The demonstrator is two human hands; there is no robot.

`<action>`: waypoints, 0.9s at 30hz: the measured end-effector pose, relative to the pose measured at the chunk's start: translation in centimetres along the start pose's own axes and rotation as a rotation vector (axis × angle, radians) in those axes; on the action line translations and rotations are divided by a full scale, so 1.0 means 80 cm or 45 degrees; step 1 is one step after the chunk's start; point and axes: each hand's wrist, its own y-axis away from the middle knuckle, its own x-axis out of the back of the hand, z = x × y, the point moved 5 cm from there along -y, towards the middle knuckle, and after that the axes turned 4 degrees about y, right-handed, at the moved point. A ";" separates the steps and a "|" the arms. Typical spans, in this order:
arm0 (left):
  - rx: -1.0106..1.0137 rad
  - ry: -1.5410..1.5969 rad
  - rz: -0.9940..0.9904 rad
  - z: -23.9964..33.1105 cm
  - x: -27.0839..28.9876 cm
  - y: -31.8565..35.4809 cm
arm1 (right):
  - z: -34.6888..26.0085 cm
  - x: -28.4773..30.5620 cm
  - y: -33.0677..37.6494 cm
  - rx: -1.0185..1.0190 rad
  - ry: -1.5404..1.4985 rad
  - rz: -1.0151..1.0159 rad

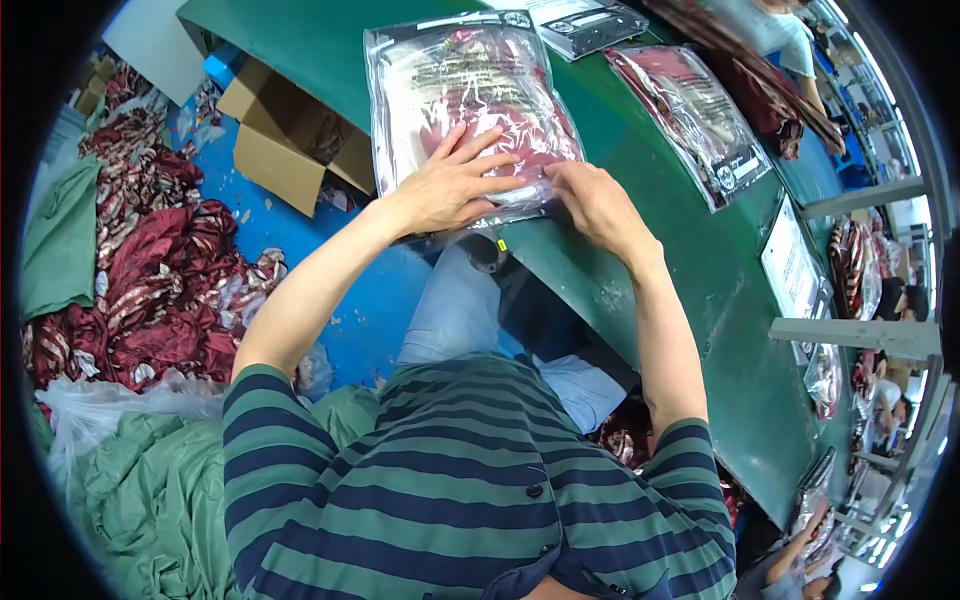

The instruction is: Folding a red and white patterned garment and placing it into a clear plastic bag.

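A clear plastic bag [480, 75] with a folded red and cream printed garment inside lies on the green table [660, 270] in front of me. My left hand [460, 185] rests flat on its lower part, fingers spread. At the bag's near right corner, my right hand [598, 205] has its fingers curled and pressed together on the plastic edge. The fingertips of that hand are partly hidden, but they appear to pinch the bag's edge.
Another bagged garment [690, 120] lies to the right, and a black and white package [580, 25] at the back. An open cardboard box [280, 140] stands left of the table. Red printed fabric [165, 290] is heaped on the blue floor, beside green sheeting [160, 490]. Metal bars [855, 338] cross at right.
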 end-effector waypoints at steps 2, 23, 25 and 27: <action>0.009 0.073 -0.034 -0.008 0.005 0.012 | 0.001 0.001 -0.010 -0.067 -0.060 -0.074; -0.268 0.248 -0.202 -0.019 0.024 -0.010 | -0.053 0.013 -0.033 0.010 0.516 -0.041; -0.270 0.205 -0.219 -0.020 0.019 -0.009 | -0.035 0.005 -0.038 -0.056 0.402 -0.051; -0.238 0.229 -0.290 -0.021 0.020 -0.011 | -0.022 -0.004 -0.043 -0.081 0.305 -0.051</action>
